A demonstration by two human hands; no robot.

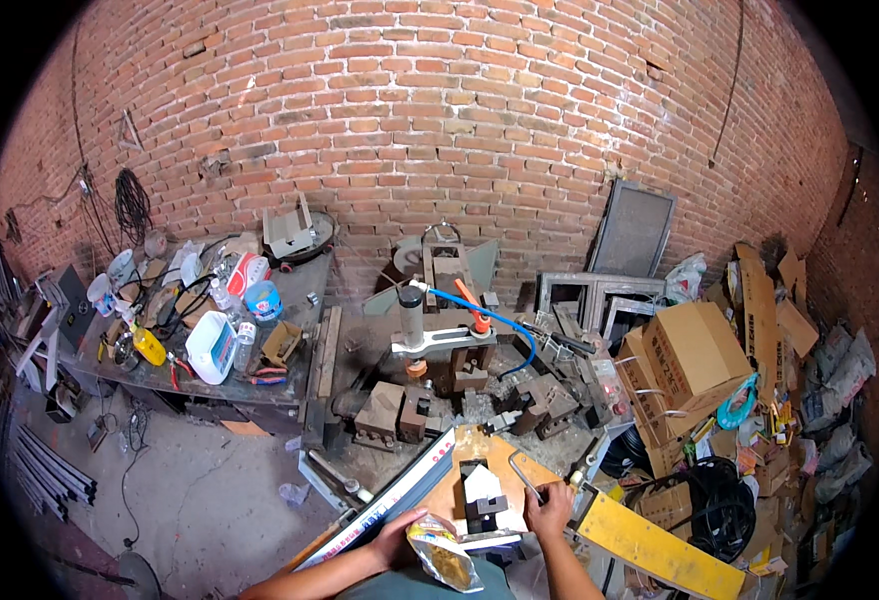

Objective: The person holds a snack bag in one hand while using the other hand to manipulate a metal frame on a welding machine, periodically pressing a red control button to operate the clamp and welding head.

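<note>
My left hand (396, 541) is closed at the edge of a shiny foil packet (444, 556) with something yellow-brown showing inside; some fingers are hidden behind it. Beside that hand, a long profile (400, 505) with white and blue printed film slants across the bench edge. My right hand (552, 509) grips a bent metal rod (523, 474), which rises from the fist and turns at its top. Between the hands, a white piece (482, 485) and a dark metal block (485, 508) rest on an orange-brown board (498, 452).
Ahead stands a press (415, 325) with a blue hose (490, 316), among dark metal blocks (378, 415). A yellow beam (650, 545) extends right. Cardboard boxes (695, 360) are piled farther right. The left table holds a white jug (212, 347) and a yellow spray bottle (147, 343).
</note>
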